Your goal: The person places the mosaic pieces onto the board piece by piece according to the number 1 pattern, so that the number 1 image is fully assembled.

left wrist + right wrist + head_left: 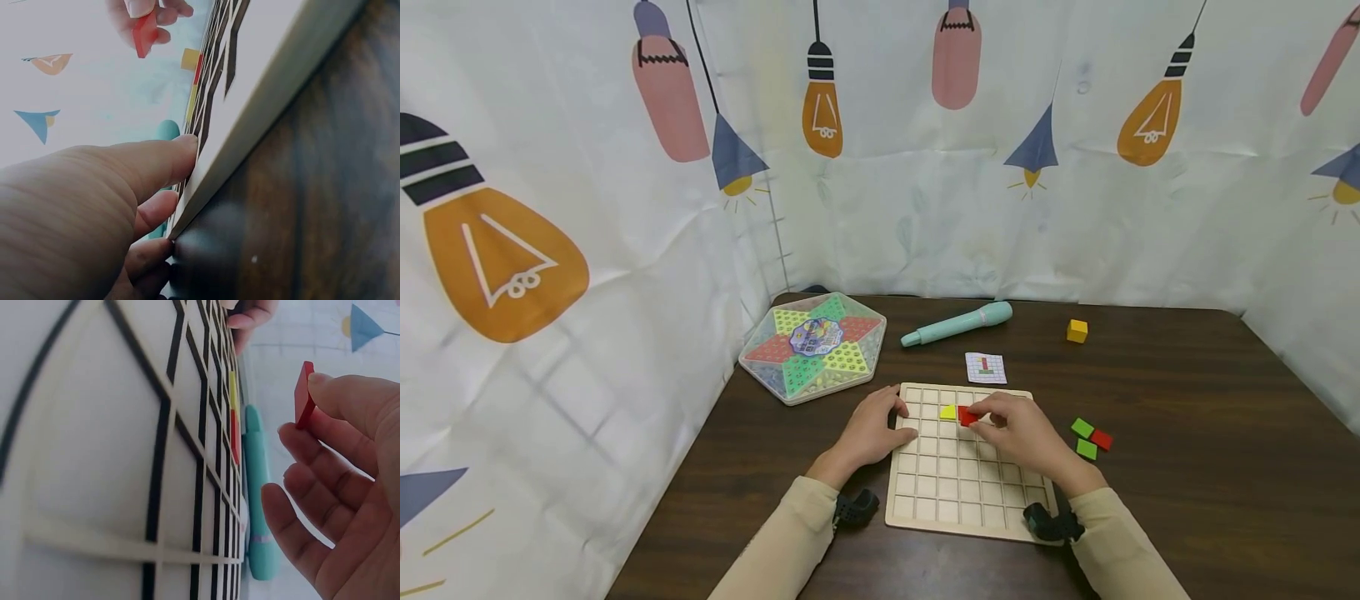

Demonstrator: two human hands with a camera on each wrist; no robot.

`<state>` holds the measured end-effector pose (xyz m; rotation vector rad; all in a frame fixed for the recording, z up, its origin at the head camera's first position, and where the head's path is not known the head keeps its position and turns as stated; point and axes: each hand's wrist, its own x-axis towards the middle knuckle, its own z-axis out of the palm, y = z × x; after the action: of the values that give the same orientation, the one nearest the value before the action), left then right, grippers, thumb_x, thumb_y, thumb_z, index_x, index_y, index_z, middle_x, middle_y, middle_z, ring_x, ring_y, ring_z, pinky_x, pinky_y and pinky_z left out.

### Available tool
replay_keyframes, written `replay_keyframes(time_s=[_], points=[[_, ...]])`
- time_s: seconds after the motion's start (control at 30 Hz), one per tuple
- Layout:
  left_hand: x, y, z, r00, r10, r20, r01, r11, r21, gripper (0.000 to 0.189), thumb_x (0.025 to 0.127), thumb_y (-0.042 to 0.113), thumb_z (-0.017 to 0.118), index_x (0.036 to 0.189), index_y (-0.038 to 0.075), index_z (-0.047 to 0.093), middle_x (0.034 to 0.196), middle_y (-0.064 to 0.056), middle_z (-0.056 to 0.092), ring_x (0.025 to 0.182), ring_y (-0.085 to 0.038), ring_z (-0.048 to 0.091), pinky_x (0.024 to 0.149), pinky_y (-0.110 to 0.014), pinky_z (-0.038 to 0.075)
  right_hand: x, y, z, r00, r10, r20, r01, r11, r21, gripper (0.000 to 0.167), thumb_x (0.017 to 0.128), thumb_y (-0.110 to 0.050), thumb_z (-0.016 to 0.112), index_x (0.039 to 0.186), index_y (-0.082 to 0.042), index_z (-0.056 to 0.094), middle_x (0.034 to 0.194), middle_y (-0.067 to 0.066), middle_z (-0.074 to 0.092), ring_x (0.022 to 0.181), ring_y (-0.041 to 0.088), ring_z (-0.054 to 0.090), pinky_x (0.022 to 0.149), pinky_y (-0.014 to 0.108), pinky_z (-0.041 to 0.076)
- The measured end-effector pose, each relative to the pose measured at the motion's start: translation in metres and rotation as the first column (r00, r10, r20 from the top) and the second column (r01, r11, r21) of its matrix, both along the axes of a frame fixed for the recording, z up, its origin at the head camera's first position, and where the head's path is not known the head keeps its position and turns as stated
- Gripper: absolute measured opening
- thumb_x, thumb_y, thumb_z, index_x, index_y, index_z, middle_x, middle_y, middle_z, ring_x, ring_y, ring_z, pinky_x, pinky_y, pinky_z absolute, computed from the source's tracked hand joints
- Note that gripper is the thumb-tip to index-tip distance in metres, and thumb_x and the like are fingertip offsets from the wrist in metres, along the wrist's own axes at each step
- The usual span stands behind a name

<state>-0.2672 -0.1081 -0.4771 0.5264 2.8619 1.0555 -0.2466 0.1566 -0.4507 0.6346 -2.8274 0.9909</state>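
Note:
A pale wooden grid board (936,487) lies on the dark table. On it sit a yellow tile (233,392) and a red tile (235,434), side by side. My right hand (1026,429) is over the board, pinching another red tile (304,394) between thumb and fingertips; that tile is raised clear of the grid in both wrist views. At the board's left edge rests my left hand (868,429), its thumb (165,159) extended onto the top surface and its other fingers along the edge, some partly hidden.
Right of the board lie green tiles (1086,449) and a red tile (1101,439). A small pattern card (985,367) is behind the board. Farther back are a teal marker-like stick (958,324), a yellow cube (1077,331) and a hexagonal Chinese checkers box (812,346).

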Motion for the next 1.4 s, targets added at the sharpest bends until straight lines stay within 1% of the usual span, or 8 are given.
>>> replay_keyframes(time_s=[0.1, 0.23, 0.4, 0.6, 0.87, 1.1, 1.4], points=[[0.0, 0.001, -0.001, 1.0, 0.011, 0.003, -0.011, 1.0, -0.002, 0.022, 0.087, 0.029, 0.075, 0.093, 0.016, 0.06, 0.152, -0.014, 0.04, 0.143, -0.034, 0.031, 0.114, -0.054, 0.028, -0.002, -0.003, -0.002, 1.0, 0.013, 0.005, -0.013, 1.0, -0.005, 0.024, 0.087, -0.021, 0.076, 0.11, -0.015, 0.074, 0.099, -0.007, 0.067, 0.079, 0.012, 0.052, 0.068, 0.025, 0.049], [0.001, 0.002, -0.004, 1.0, 0.012, 0.006, -0.012, 1.0, -0.009, 0.022, 0.087, 0.028, 0.075, 0.093, 0.015, 0.059, 0.152, -0.014, 0.04, 0.143, -0.034, 0.031, 0.114, -0.053, 0.028, -0.004, -0.006, -0.01, 0.999, 0.016, 0.036, -0.016, 1.0, 0.002, 0.023, 0.087, -0.022, 0.076, 0.109, -0.016, 0.074, 0.096, -0.009, 0.065, 0.078, 0.011, 0.051, 0.065, 0.024, 0.047], [0.002, 0.003, -0.005, 1.0, 0.001, -0.003, -0.001, 1.0, -0.003, 0.022, 0.087, 0.028, 0.075, 0.093, 0.014, 0.059, 0.152, -0.016, 0.039, 0.143, -0.035, 0.031, 0.114, -0.054, 0.028, -0.004, -0.005, -0.016, 0.998, -0.024, 0.062, 0.022, 0.999, 0.028, 0.023, 0.086, -0.025, 0.077, 0.108, -0.019, 0.074, 0.093, -0.012, 0.062, 0.077, 0.009, 0.051, 0.064, 0.023, 0.046], [0.001, 0.002, -0.002, 1.0, -0.007, -0.012, 0.007, 1.0, 0.008, 0.022, 0.087, 0.028, 0.075, 0.093, 0.015, 0.059, 0.152, -0.016, 0.039, 0.143, -0.034, 0.03, 0.114, -0.054, 0.026, -0.002, -0.005, -0.016, 0.999, -0.011, 0.05, 0.009, 0.999, 0.045, 0.02, 0.085, -0.023, 0.078, 0.104, -0.021, 0.074, 0.091, -0.014, 0.061, 0.075, 0.01, 0.05, 0.062, 0.023, 0.046], [0.0, 0.001, 0.0, 1.0, -0.005, -0.017, 0.006, 1.0, 0.013, 0.021, 0.087, 0.028, 0.074, 0.094, 0.015, 0.06, 0.152, -0.016, 0.039, 0.143, -0.034, 0.03, 0.114, -0.054, 0.027, -0.004, -0.005, -0.018, 1.0, 0.009, -0.013, -0.008, 0.998, 0.064, 0.019, 0.084, -0.019, 0.078, 0.102, -0.019, 0.073, 0.092, -0.013, 0.061, 0.074, 0.008, 0.05, 0.063, 0.022, 0.045], [0.0, 0.001, 0.0, 1.0, -0.004, -0.013, 0.004, 1.0, 0.018, 0.021, 0.087, 0.027, 0.074, 0.094, 0.015, 0.059, 0.152, -0.015, 0.039, 0.143, -0.034, 0.03, 0.114, -0.054, 0.027, -0.004, -0.004, -0.018, 1.0, 0.0, -0.008, 0.0, 0.998, 0.058, 0.019, 0.085, -0.021, 0.078, 0.103, -0.018, 0.074, 0.09, -0.012, 0.058, 0.072, 0.009, 0.049, 0.059, 0.022, 0.043], [0.001, 0.001, 0.0, 1.0, -0.002, -0.003, 0.002, 1.0, 0.015, 0.02, 0.088, 0.028, 0.074, 0.095, 0.016, 0.059, 0.153, -0.014, 0.038, 0.144, -0.033, 0.029, 0.114, -0.055, 0.026, -0.003, -0.004, -0.021, 0.999, 0.001, -0.04, 0.001, 0.998, 0.065, 0.018, 0.084, -0.019, 0.078, 0.102, -0.018, 0.075, 0.089, -0.011, 0.057, 0.072, 0.009, 0.048, 0.059, 0.022, 0.042]])
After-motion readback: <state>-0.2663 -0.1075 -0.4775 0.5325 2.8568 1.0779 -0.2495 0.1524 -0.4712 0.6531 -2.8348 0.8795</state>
